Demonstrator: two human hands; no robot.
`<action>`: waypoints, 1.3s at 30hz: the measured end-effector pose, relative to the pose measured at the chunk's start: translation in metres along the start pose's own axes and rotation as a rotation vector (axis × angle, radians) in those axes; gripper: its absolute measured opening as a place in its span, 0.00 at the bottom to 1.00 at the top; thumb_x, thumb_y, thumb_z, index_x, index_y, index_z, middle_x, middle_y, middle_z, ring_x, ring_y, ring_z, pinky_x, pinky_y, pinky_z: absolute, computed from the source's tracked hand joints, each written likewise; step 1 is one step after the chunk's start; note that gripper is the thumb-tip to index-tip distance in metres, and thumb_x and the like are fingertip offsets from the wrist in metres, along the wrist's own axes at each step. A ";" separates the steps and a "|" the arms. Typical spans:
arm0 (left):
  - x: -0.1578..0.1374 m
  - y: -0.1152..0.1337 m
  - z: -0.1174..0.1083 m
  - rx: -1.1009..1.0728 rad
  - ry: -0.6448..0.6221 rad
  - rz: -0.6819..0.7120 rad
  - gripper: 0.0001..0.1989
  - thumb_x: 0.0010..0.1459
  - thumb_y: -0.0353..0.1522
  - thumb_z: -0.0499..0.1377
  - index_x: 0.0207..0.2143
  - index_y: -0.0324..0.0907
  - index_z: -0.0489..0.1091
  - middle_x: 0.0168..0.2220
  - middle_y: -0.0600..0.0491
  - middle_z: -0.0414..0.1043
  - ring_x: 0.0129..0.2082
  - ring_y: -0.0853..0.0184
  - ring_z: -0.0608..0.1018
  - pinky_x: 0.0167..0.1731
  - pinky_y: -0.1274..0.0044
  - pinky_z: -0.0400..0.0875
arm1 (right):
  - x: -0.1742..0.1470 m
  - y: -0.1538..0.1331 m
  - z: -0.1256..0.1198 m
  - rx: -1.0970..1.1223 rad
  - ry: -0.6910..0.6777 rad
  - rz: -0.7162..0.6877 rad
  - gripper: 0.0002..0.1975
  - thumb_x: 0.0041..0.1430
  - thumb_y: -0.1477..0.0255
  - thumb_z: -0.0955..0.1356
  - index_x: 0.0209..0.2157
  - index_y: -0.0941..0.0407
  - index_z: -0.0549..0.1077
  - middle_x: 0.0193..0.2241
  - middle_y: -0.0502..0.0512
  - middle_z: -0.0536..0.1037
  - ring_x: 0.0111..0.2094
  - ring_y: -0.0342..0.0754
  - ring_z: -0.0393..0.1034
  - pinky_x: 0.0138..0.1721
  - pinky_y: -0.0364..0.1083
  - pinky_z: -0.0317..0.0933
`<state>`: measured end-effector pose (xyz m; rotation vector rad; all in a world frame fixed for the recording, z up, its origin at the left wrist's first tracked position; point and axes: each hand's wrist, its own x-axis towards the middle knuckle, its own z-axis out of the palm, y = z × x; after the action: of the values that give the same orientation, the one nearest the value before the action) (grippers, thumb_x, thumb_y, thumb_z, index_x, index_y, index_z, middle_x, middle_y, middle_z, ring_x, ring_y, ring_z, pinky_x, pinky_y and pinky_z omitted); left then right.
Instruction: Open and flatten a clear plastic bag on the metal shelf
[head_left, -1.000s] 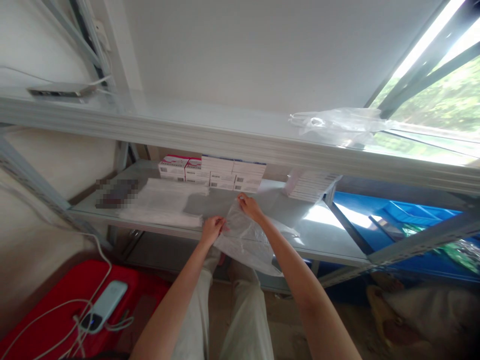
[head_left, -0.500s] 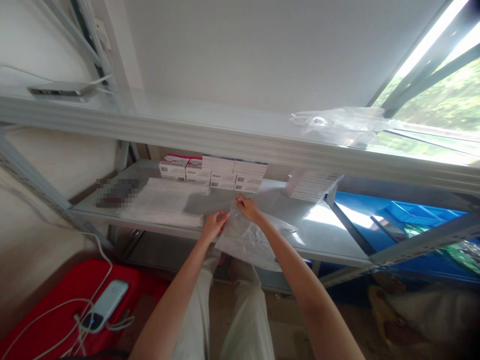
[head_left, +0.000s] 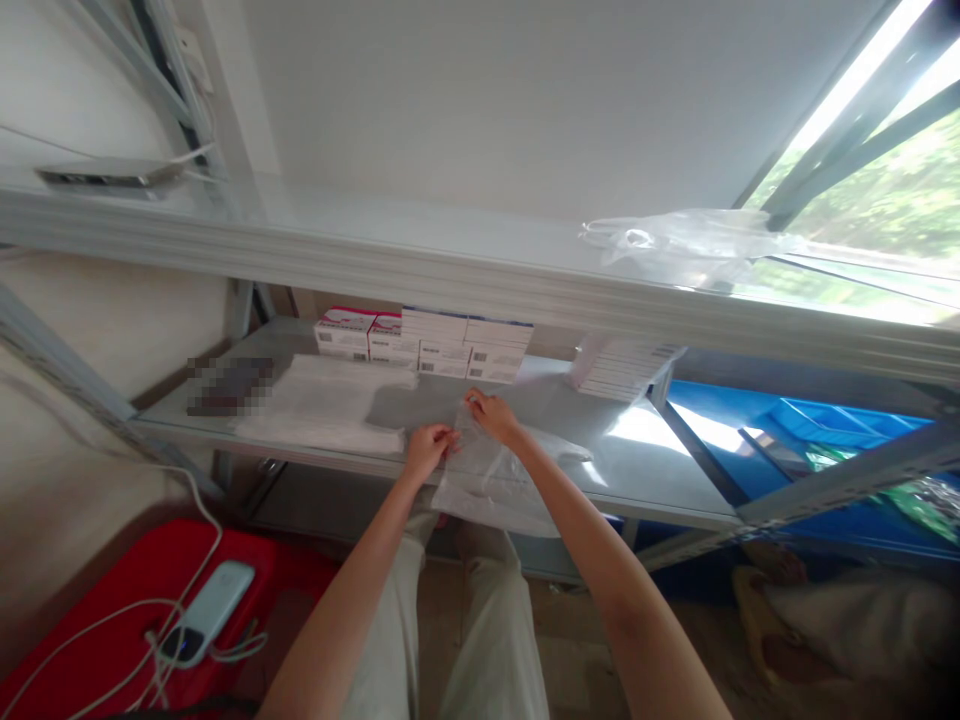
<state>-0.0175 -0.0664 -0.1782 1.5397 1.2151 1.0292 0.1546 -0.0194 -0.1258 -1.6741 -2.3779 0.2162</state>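
Note:
Between my two hands a clear plastic bag (head_left: pixel 491 490) hangs partly over the front edge of the lower shelf (head_left: pixel 660 480). My left hand (head_left: pixel 429 450) pinches the bag near its upper left edge. My right hand (head_left: pixel 491 412) grips the bag's top a little farther back, fingers closed on the film. A stack of flat clear plastic bags (head_left: pixel 322 400) lies on the shelf to the left of my hands. Behind them stand white cartons with blue tops (head_left: pixel 469 345) and white-and-red cartons (head_left: pixel 349 335) in rows.
Wrapped white boxes (head_left: pixel 622 368) stand at the shelf's right. The upper shelf (head_left: pixel 375 255) carries a crumpled plastic bag (head_left: pixel 682 240) and a flat device (head_left: pixel 112 175). A power bank (head_left: pixel 214 610) with cables rests on a red stool (head_left: pixel 97 610). Blue bins (head_left: pixel 840 430) are at right.
My hands stay on the bag with only slight finger movement. The bag's hanging lower part has shifted a little. The whole view has moved slightly.

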 end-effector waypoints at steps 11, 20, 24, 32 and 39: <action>-0.005 0.004 -0.003 -0.050 -0.031 -0.006 0.26 0.55 0.48 0.50 0.34 0.34 0.73 0.23 0.48 0.76 0.17 0.69 0.70 0.18 0.80 0.61 | -0.003 0.001 0.001 -0.012 0.016 0.009 0.15 0.67 0.68 0.55 0.49 0.54 0.67 0.39 0.54 0.78 0.39 0.47 0.71 0.36 0.41 0.54; -0.043 0.006 -0.014 -0.173 -0.059 -0.184 0.21 0.43 0.45 0.63 0.30 0.35 0.73 0.23 0.49 0.75 0.18 0.70 0.70 0.18 0.81 0.60 | 0.001 0.007 -0.003 -0.004 0.048 0.006 0.15 0.67 0.68 0.56 0.49 0.52 0.67 0.40 0.53 0.78 0.39 0.47 0.71 0.38 0.42 0.58; -0.054 0.007 -0.020 -0.194 -0.013 -0.218 0.17 0.45 0.42 0.62 0.29 0.36 0.73 0.24 0.50 0.75 0.19 0.70 0.71 0.19 0.80 0.62 | 0.001 0.007 -0.002 0.007 0.070 -0.006 0.14 0.66 0.68 0.57 0.49 0.51 0.68 0.39 0.53 0.78 0.38 0.48 0.72 0.38 0.42 0.59; -0.065 0.009 -0.013 -0.252 0.076 -0.244 0.22 0.48 0.47 0.58 0.31 0.36 0.72 0.22 0.51 0.73 0.19 0.70 0.71 0.17 0.81 0.61 | -0.002 0.002 -0.005 0.023 0.079 -0.013 0.13 0.65 0.68 0.58 0.47 0.51 0.68 0.38 0.53 0.79 0.38 0.48 0.73 0.38 0.42 0.60; -0.090 -0.006 -0.002 -0.106 0.031 -0.170 0.20 0.45 0.40 0.63 0.38 0.36 0.75 0.24 0.51 0.75 0.18 0.71 0.71 0.18 0.81 0.62 | -0.003 -0.005 -0.023 0.047 0.086 -0.010 0.13 0.65 0.68 0.58 0.45 0.52 0.69 0.35 0.52 0.79 0.37 0.47 0.73 0.37 0.41 0.59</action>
<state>-0.0363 -0.1539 -0.1901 1.3196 1.2692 0.9922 0.1569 -0.0240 -0.1024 -1.6166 -2.2999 0.1928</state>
